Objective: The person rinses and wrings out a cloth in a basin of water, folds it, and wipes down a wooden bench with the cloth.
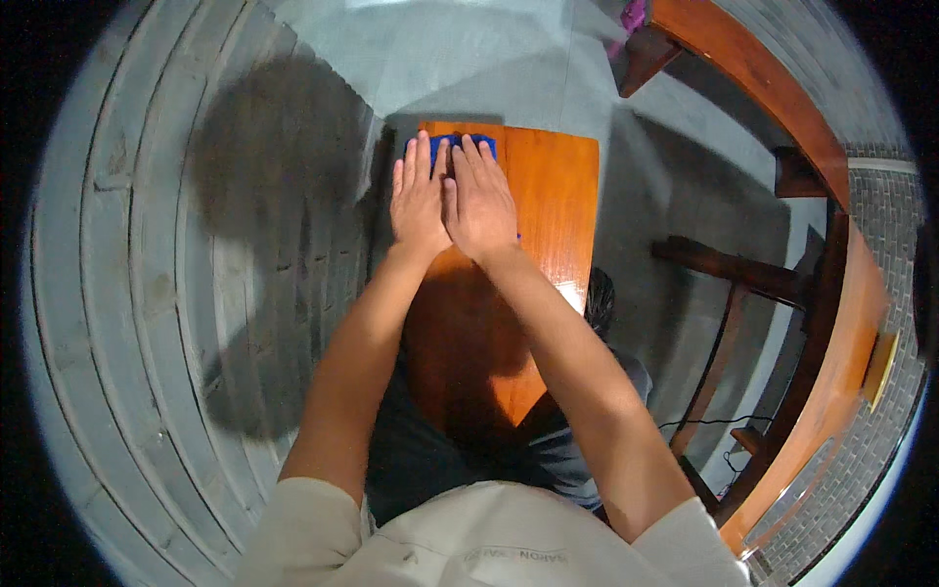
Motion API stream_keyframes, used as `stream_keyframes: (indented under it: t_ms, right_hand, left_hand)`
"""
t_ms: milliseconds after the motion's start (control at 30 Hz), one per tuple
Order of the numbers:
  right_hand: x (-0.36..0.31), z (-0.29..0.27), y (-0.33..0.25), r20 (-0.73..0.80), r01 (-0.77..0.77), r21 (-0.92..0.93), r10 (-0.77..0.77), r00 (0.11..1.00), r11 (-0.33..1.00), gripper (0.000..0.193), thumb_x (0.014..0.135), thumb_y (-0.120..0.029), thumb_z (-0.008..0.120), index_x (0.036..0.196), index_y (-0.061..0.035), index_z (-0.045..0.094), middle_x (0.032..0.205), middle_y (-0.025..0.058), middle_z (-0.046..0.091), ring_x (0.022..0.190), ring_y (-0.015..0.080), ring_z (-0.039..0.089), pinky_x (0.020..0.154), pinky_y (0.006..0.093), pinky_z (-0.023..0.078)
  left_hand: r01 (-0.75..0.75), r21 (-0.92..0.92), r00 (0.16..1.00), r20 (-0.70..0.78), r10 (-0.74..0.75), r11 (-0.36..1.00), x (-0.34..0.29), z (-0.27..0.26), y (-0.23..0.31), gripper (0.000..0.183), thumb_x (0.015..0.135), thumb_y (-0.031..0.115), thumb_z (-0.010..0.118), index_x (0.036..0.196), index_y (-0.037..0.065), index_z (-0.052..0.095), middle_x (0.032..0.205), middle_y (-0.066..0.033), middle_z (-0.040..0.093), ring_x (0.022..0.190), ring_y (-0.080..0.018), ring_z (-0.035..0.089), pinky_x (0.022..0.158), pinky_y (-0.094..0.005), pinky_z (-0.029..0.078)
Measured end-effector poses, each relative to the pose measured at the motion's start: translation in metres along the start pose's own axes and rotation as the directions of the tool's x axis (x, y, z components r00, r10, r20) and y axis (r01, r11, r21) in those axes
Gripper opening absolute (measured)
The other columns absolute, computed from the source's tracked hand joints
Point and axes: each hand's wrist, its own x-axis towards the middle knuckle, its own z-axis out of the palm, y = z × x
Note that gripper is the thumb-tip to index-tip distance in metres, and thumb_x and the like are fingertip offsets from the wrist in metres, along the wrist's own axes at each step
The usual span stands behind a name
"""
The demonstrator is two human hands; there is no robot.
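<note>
Both of my hands are stretched forward over a glossy orange-brown wooden bench top point(553, 186). A blue cloth point(433, 147) lies at its far left end, mostly hidden under my fingers. My left hand point(419, 205) rests flat with straight fingers on the cloth's left part. Beside it, my right hand point(480, 207) presses flat too, its fingers extended over the cloth. The two hands touch or nearly touch at the thumbs. A small bit of blue shows by my right wrist. Neither hand is wrapped round anything.
Grey wooden planks point(147, 293) rise along the left, with my shadow on them. On the right stands a larger wooden table or bench point(822, 411) with dark legs and a thin black cable point(724, 422). Something purple point(634, 14) shows at the top. My legs straddle the bench top's near end.
</note>
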Motion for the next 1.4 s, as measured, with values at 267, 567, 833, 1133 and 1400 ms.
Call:
stream_keyframes:
  t_ms: [267,567,833,1133,1400]
  right_hand:
    - [0.016,0.01,0.012,0.21,-0.003,-0.108,0.026,0.977,0.994,0.062,0.086,-0.044,0.025,0.128,0.0012,0.029,0.136,0.0146,0.024,0.127,0.026,0.018,0.104,0.0352,0.012]
    - [-0.005,-0.008,0.035,0.207,0.077,-0.289,-0.016,0.978,0.954,0.052,0.086,-0.032,0.029,0.127,0.0002,0.032,0.136,0.0122,0.024,0.127,0.0234,0.02,0.105,0.0358,0.011]
    - [-0.038,-0.078,0.088,0.285,-0.005,-0.288,0.091,0.954,0.958,0.051,0.082,-0.023,0.036,0.126,0.0012,0.031,0.136,0.0134,0.024,0.126,0.0244,0.022,0.105,0.037,0.013]
    - [-0.083,-0.1,0.097,0.249,-0.132,-0.27,0.202,0.947,0.954,0.051,0.083,-0.02,0.034,0.127,0.0036,0.027,0.135,0.0192,0.021,0.126,0.0324,0.019,0.103,0.0414,0.013]
    - [-0.085,-0.061,0.042,0.218,-0.147,-0.338,0.23,0.948,0.93,0.055,0.082,-0.023,0.034,0.128,0.0059,0.024,0.136,0.0209,0.018,0.128,0.0315,0.014,0.104,0.0409,0.008]
  left_hand:
    - [-0.048,-0.187,0.99,-0.138,0.022,0.981,-0.001,0.015,-0.014,0.057,0.085,0.023,0.039,0.129,-0.006,0.017,0.138,-0.0197,0.008,0.128,-0.0311,0.009,0.103,-0.039,0.014]
    - [-0.039,0.043,0.998,-0.04,0.041,0.998,-0.009,0.02,0.017,0.056,0.085,0.026,0.033,0.13,-0.005,0.018,0.138,-0.0187,0.011,0.129,-0.0301,0.008,0.104,-0.0415,0.009]
    - [-0.114,-0.058,0.993,0.025,0.116,0.992,-0.008,0.04,0.104,0.059,0.082,0.025,0.036,0.13,-0.006,0.018,0.138,-0.02,0.012,0.13,-0.0295,0.007,0.104,-0.0409,0.006]
    - [-0.189,-0.195,0.976,0.07,0.206,0.962,-0.03,0.047,0.138,0.062,0.078,0.025,0.04,0.13,-0.003,0.021,0.138,-0.0173,0.014,0.129,-0.0261,0.011,0.104,-0.0377,0.006]
    - [-0.149,-0.247,0.977,0.11,0.181,0.957,-0.056,0.013,0.084,0.061,0.079,0.024,0.037,0.131,-0.002,0.019,0.139,-0.0166,0.013,0.13,-0.0263,0.011,0.104,-0.0387,0.007]
